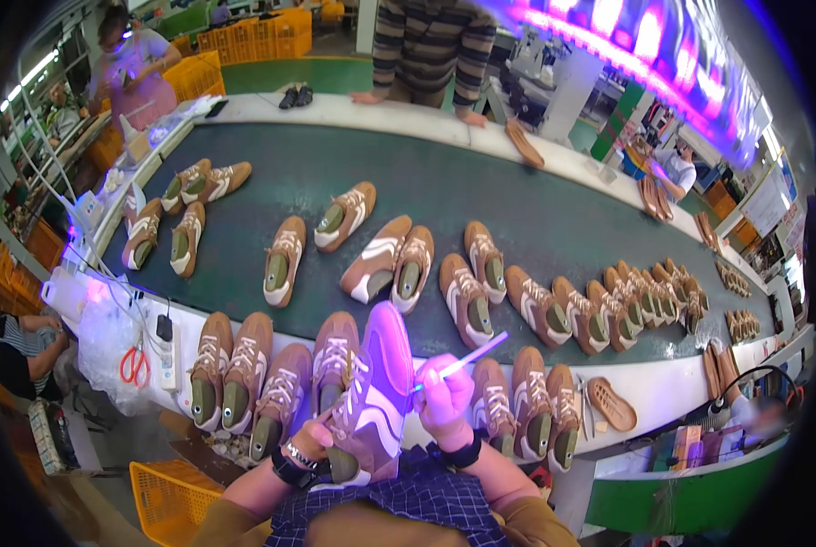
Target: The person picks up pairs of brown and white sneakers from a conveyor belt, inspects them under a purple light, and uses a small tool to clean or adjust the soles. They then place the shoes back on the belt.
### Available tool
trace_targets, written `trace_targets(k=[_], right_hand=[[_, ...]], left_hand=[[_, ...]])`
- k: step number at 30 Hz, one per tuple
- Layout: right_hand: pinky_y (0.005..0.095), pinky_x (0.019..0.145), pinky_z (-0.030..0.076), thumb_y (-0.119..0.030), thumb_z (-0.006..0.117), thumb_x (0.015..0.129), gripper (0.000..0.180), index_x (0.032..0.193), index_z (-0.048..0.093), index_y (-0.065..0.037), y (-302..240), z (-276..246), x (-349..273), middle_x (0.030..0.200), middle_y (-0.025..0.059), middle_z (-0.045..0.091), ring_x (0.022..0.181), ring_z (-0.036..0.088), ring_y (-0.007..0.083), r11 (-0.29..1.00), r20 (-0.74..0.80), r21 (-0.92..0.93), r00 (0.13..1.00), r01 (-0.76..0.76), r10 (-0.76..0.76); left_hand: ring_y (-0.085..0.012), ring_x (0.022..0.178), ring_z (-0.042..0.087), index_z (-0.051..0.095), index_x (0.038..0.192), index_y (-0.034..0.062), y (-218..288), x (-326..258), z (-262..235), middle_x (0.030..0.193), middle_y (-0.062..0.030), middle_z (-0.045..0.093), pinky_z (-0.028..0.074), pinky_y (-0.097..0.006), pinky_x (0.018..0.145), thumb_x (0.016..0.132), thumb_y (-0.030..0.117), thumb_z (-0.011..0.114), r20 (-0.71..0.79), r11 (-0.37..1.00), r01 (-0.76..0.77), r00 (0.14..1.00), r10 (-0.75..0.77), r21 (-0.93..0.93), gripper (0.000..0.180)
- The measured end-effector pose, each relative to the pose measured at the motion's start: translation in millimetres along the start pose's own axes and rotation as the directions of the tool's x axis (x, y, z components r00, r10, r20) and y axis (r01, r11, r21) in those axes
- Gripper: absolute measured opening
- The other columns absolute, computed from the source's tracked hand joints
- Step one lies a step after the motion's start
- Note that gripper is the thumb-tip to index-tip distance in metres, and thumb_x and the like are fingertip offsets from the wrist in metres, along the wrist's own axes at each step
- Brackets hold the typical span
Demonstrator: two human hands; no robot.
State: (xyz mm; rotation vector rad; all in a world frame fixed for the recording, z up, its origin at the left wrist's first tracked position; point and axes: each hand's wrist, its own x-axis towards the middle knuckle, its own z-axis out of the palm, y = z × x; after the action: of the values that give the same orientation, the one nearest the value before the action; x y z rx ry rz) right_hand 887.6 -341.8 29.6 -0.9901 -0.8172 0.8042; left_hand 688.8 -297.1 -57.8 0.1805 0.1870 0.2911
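Observation:
A brown sneaker (372,415) with white side stripes and white laces is held up in front of me, toe upward, under violet light. My left hand (309,441) is closed around its heel end; the shoe hides some of the fingers. My right hand (446,399) pinches a slim white pen-like stick (477,354), whose lower tip is close to the sole edge. Whether the tip touches the shoe I cannot tell. Just behind the held shoe, another brown sneaker (335,351) stands on the white ledge (640,369).
Several matching sneakers (246,365) line the near ledge on both sides. More shoes (283,260) stand on the dark green belt (271,173). Red scissors (135,365) and a plastic bag (107,333) are at left, a loose tan sole (612,404) at right. A person in stripes (433,50) stands opposite.

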Motion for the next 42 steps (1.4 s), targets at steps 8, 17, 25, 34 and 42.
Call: trace_targets(k=[8, 17, 25, 34, 42], right_hand=[[0.0218, 0.034, 0.033, -0.019, 0.045, 0.090, 0.016, 0.082, 0.046, -0.004, -24, 14, 17, 0.056, 0.0011, 0.042, 0.039, 0.039, 0.0083, 0.990, -0.101, 0.115, 0.990, -0.084, 0.096], [0.0186, 0.038, 0.035, -0.012, 0.044, 0.091, 0.010, 0.088, 0.048, -0.003, -24, 36, 18, 0.058, 0.0016, 0.048, 0.042, 0.044, 0.0061, 0.994, -0.109, 0.050, 0.988, -0.100, 0.105], [0.0189, 0.037, 0.033, -0.014, 0.046, 0.091, 0.012, 0.087, 0.050, -0.003, -18, 48, 19, 0.056, -0.0002, 0.047, 0.041, 0.042, 0.0046, 0.981, -0.151, -0.097, 0.977, -0.167, 0.152], [0.0204, 0.035, 0.033, -0.017, 0.047, 0.090, 0.016, 0.084, 0.050, -0.002, -2, 63, 26, 0.052, 0.0019, 0.045, 0.038, 0.041, 0.0069, 0.987, -0.113, -0.067, 0.984, -0.149, 0.141], [0.0197, 0.036, 0.031, -0.019, 0.051, 0.088, 0.016, 0.079, 0.049, -0.005, 10, 63, 41, 0.052, 0.0011, 0.044, 0.038, 0.038, 0.0067, 0.980, -0.104, -0.120, 0.984, -0.156, 0.143]], left_hand=[[-0.0205, 0.106, 0.049, 0.030, 0.131, 0.0030, -6, -2, 0, 0.117, -0.0060, 0.047, 0.040, -0.032, 0.092, 0.049, 0.007, 0.067, 0.010, 0.999, -0.020, 1.000, 0.020, -0.035, 0.090], [-0.0214, 0.101, 0.053, 0.035, 0.128, 0.0038, -5, -22, 10, 0.112, -0.0058, 0.051, 0.043, -0.035, 0.089, 0.050, 0.007, 0.066, -0.073, 0.993, -0.109, 0.992, 0.106, -0.041, 0.083], [-0.0248, 0.109, 0.049, 0.029, 0.132, 0.0017, 4, -27, -2, 0.122, -0.0108, 0.047, 0.038, -0.037, 0.096, 0.056, 0.012, 0.067, -0.065, 0.999, -0.044, 0.997, 0.045, 0.020, 0.086], [-0.0248, 0.110, 0.048, 0.028, 0.133, 0.0018, 16, -29, -8, 0.123, -0.0110, 0.046, 0.038, -0.037, 0.096, 0.057, 0.012, 0.067, -0.148, 0.999, -0.040, 0.988, 0.039, 0.000, 0.086], [-0.0248, 0.111, 0.048, 0.027, 0.133, 0.0019, 23, -31, -7, 0.123, -0.0111, 0.045, 0.038, -0.037, 0.097, 0.058, 0.013, 0.066, -0.125, 0.999, -0.047, 0.991, 0.044, -0.016, 0.085]])
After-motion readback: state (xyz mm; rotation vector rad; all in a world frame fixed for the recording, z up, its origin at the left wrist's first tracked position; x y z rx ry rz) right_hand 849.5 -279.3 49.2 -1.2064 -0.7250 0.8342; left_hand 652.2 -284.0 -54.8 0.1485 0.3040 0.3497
